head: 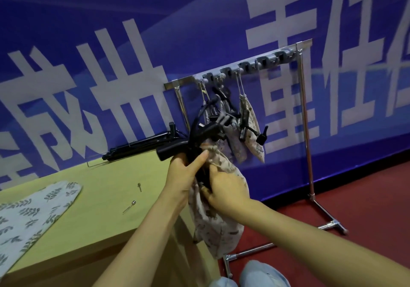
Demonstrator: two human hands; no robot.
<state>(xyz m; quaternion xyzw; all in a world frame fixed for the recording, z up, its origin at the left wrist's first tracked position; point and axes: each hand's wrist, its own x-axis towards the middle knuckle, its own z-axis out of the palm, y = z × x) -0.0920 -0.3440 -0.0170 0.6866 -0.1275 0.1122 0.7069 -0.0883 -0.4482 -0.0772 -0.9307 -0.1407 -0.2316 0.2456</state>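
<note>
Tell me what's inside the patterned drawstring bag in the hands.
A black pump-like tool enters the bag at its mouth, gripped by the left hand; its handle end sticks out above. The right hand holds the opening. Fabric hides the tool's lower end and anything else inside.

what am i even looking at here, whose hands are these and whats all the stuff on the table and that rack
There is no machine here. A person wears a camera on their head, so this single picture looks forward and down at their own two hands. The left hand grips a black tool that looks like a small hand pump. The right hand holds the mouth of a patterned drawstring bag, which hangs down beside the table. On the table lie a leaf-print cloth, two small metal pins and a second black tool at the far edge. Behind stands a metal rack with more hanging bags.
</note>
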